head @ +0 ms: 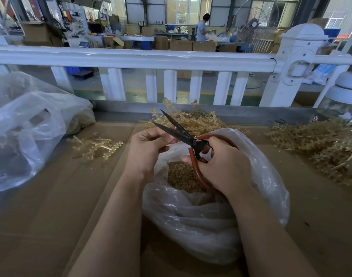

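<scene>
- Workshop bench topped with cardboard (51, 196); a white railing (131, 56) runs close behind its back edge
- Right hand (225, 166) curled through the red handles of the scissors (183, 132), black blades parted and pointing up-left
- Left hand (147, 148) curled, pinching a small pale piece (175, 127) at the blades
- Both hands are above the mouth of the clear bag (201, 226)
- Sprue piles (321, 144) crowd the right and back; a large bag (25, 126) fills the left edge
- Bare cardboard lies at front left

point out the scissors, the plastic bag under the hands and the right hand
scissors (183, 133): head view, black blades near the pivot
plastic bag (201, 226): head view, its front wall
right hand (226, 166): head view, back of the hand
</scene>
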{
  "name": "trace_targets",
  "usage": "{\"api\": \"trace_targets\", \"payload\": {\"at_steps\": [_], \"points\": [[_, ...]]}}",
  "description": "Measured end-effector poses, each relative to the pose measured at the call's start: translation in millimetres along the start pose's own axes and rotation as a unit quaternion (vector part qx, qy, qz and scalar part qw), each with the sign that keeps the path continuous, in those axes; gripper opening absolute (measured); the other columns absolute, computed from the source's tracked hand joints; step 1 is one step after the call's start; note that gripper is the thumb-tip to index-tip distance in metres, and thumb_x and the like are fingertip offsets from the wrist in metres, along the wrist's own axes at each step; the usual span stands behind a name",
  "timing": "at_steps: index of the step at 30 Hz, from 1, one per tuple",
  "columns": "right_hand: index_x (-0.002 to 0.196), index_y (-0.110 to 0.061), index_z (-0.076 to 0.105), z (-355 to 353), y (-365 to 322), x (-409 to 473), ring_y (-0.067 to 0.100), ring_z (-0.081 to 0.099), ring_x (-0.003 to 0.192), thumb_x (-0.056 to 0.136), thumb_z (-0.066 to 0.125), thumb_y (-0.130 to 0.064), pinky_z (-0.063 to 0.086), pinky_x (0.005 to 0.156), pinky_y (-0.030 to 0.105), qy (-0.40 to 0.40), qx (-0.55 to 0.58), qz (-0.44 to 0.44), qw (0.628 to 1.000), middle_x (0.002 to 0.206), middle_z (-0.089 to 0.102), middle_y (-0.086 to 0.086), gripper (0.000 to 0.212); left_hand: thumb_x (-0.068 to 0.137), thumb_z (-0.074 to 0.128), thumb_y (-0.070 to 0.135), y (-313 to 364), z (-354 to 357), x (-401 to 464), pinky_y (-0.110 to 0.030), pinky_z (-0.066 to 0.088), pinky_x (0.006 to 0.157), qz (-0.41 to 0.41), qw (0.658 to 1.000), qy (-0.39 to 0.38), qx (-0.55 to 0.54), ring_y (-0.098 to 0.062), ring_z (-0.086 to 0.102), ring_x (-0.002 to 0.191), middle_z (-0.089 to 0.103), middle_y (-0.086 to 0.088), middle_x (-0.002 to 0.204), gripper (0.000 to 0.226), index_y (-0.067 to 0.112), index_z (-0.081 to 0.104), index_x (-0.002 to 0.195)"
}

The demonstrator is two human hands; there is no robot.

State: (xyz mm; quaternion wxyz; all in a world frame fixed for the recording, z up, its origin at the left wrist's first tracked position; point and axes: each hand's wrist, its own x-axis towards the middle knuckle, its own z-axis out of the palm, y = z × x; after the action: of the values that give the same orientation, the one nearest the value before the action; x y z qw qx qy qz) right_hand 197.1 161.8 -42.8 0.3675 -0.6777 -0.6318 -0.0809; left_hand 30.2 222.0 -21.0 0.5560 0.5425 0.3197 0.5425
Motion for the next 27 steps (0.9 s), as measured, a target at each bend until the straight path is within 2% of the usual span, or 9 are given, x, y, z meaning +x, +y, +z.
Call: {"api": "trace_targets", "payload": {"at_steps": [3,6,8,11,15,20,24,27], "points": [[0.089,-0.028,0.064,-0.3,-0.8,-0.7,-0.001,0.050,0.066,0.067,0.037,-0.093,0.030,0.060,0.003,0.005,0.004,0.004,1.000,0.078,0.059,-0.021,0.074,0.087,0.062,-0.006,0.3,-0.8,-0.3,-0.026,0.043,0.067,0.001,1.000,-0.003,-0.006,-0.011,0.057,0.070,0.071,-0.002,0.074,0.020,0.009,0.074,0.081],[0.088,-0.026,0.068,-0.1,0.4,-2.0,0.000,0.052,0.066,0.070,0.039,-0.092,0.031,0.060,0.002,0.019,0.004,-0.001,1.000,0.077,0.059,-0.021,0.074,0.088,0.064,-0.003,0.4,-1.5,-0.5,-0.022,0.045,0.066,-0.003,1.000,-0.005,-0.006,-0.009,0.057,0.068,0.069,-0.001,0.071,0.016,0.008,0.073,0.081],[0.086,-0.025,0.068,0.4,0.8,-2.2,0.000,0.052,0.065,0.072,0.041,-0.091,0.036,0.060,0.005,0.026,0.001,-0.005,1.000,0.075,0.058,-0.021,0.072,0.088,0.064,-0.002,0.4,-1.6,-0.4,-0.020,0.046,0.064,-0.006,1.000,-0.005,-0.009,-0.009,0.056,0.066,0.065,-0.002,0.069,0.015,0.007,0.071,0.080],[0.083,-0.025,0.066,1.5,0.3,-0.3,0.002,0.055,0.064,0.070,0.038,-0.092,0.050,0.059,0.017,0.021,-0.008,-0.006,1.000,0.073,0.061,-0.019,0.074,0.088,0.063,-0.004,0.7,-1.2,-0.3,-0.020,0.045,0.063,-0.005,1.000,-0.003,-0.015,-0.011,0.054,0.066,0.062,-0.005,0.069,0.015,0.005,0.070,0.079],[0.087,-0.024,0.068,1.0,0.6,0.3,0.002,0.055,0.063,0.070,0.039,-0.091,0.040,0.057,0.009,0.019,0.001,-0.012,1.000,0.074,0.064,-0.018,0.075,0.088,0.063,-0.003,1.1,-0.3,-0.7,-0.020,0.045,0.064,-0.005,1.000,-0.003,-0.016,-0.011,0.055,0.066,0.062,-0.004,0.067,0.017,0.007,0.069,0.076],[0.089,-0.024,0.070,0.6,1.9,-0.4,0.002,0.056,0.065,0.069,0.040,-0.091,0.047,0.060,0.014,0.010,0.002,-0.012,1.000,0.077,0.068,-0.016,0.076,0.088,0.065,-0.001,1.6,-0.7,-0.5,-0.019,0.046,0.062,-0.012,1.000,0.002,-0.026,-0.011,0.056,0.066,0.064,-0.001,0.066,0.014,0.009,0.069,0.078],[0.096,-0.027,0.073,1.7,1.1,-0.5,0.000,0.063,0.074,0.064,0.047,-0.091,0.050,0.067,0.015,-0.004,0.103,0.035,0.994,0.080,0.068,-0.025,0.076,0.087,0.066,-0.001,1.6,0.9,-0.6,-0.017,0.045,0.056,-0.025,0.999,-0.005,-0.047,-0.009,0.057,0.061,0.064,0.000,0.063,0.016,0.010,0.069,0.075],[0.087,-0.025,0.075,0.9,2.0,2.4,0.001,0.066,0.072,0.065,0.061,-0.085,0.054,0.063,0.020,-0.017,0.228,0.100,0.968,0.073,0.071,-0.018,0.065,0.083,0.071,0.004,1.1,2.9,-1.1,-0.024,0.042,0.065,-0.036,0.999,-0.009,-0.020,-0.013,0.058,0.068,0.069,0.002,0.070,0.014,0.016,0.074,0.075]]}}
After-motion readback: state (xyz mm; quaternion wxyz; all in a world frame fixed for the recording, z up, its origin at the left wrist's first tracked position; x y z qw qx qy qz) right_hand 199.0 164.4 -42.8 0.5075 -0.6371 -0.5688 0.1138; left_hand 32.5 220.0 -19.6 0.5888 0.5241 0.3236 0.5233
